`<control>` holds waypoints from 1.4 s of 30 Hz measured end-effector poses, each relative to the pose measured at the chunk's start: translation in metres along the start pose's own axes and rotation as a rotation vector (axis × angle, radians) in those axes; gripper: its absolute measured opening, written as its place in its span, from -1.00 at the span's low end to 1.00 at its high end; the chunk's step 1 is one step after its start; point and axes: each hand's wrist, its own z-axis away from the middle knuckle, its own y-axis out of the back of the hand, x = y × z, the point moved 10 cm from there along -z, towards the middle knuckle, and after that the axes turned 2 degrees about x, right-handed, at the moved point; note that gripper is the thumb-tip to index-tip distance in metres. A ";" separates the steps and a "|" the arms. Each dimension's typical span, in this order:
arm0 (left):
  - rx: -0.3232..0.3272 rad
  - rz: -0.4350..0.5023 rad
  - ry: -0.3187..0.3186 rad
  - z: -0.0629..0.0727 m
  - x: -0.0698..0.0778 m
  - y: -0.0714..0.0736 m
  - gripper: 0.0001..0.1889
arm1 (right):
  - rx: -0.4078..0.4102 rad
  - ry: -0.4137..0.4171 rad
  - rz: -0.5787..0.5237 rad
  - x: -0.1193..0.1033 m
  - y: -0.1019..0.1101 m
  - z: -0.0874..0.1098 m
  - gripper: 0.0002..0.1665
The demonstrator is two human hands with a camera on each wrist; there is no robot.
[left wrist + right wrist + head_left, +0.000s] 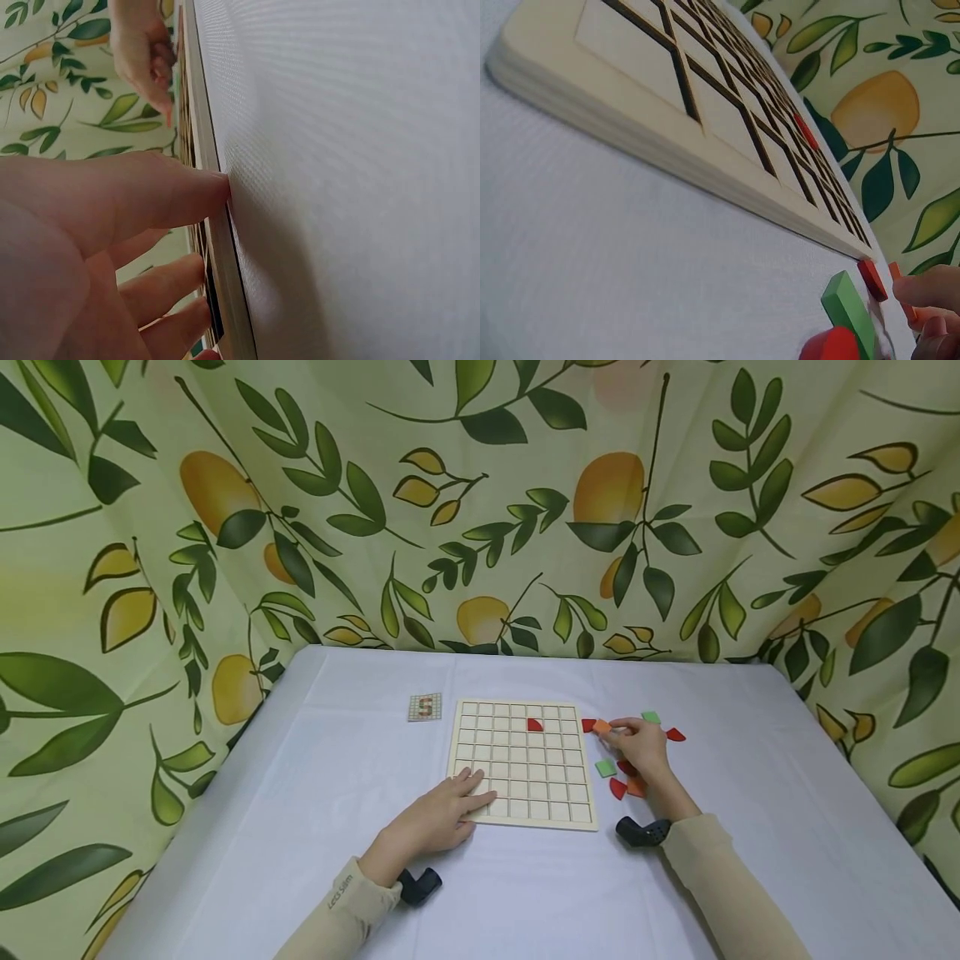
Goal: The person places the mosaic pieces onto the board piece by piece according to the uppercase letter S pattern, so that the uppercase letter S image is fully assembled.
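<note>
A wooden grid board (525, 764) lies on the white table, with one red quarter-round tile (535, 725) in a cell of its upper part. My left hand (442, 814) rests on the board's lower left corner, fingers spread, the thumb at its front edge. Just right of the board, my right hand (641, 747) pinches an orange square tile (602, 727) between thumb and fingertips. Close beside that tile lies a red tile (588, 725). Around the right hand are a green square tile (605, 768), a red quarter-round tile (617, 788) and another orange tile (636, 787).
A small pattern card (425, 707) with a gridded figure lies left of the board. Beyond the right hand are a green tile (651, 717) and a red tile (677, 735). A leaf-and-fruit printed curtain (480, 527) hangs behind the table (300, 827).
</note>
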 end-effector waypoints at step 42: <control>0.031 -0.035 -0.005 0.001 0.004 0.002 -0.54 | -0.150 0.341 -0.080 -0.072 -0.063 0.016 -0.63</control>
